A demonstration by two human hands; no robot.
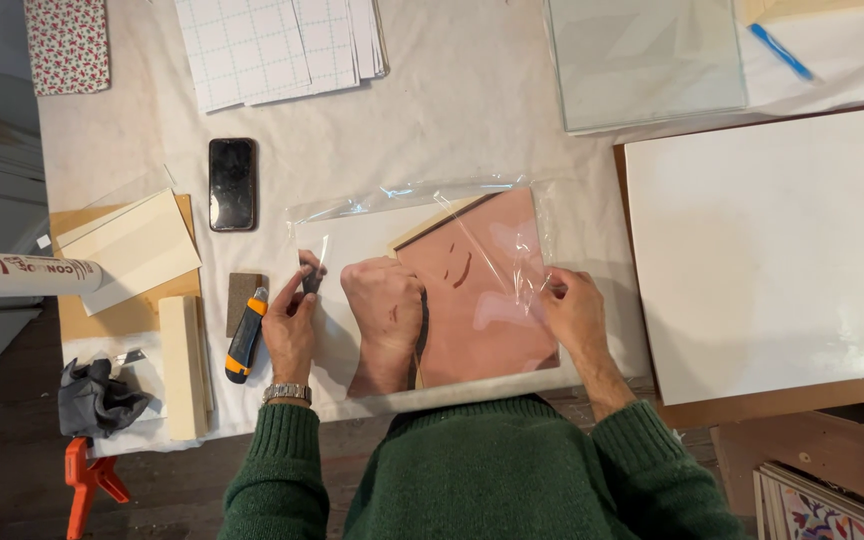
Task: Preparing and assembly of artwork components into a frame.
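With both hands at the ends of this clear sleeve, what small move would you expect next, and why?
Probably drawing the print further out: the left hand pinches the clear plastic sleeve at its left end, while the right hand grips the wrinkled film over the print's right edge, and the print lies partly inside.

A single head-worn camera looks almost straight down at the surface from close above the person's chest. The green sweater fills 6 o'clock, and the far edge of the surface lies at 12 o'clock. No second view overlaps it.
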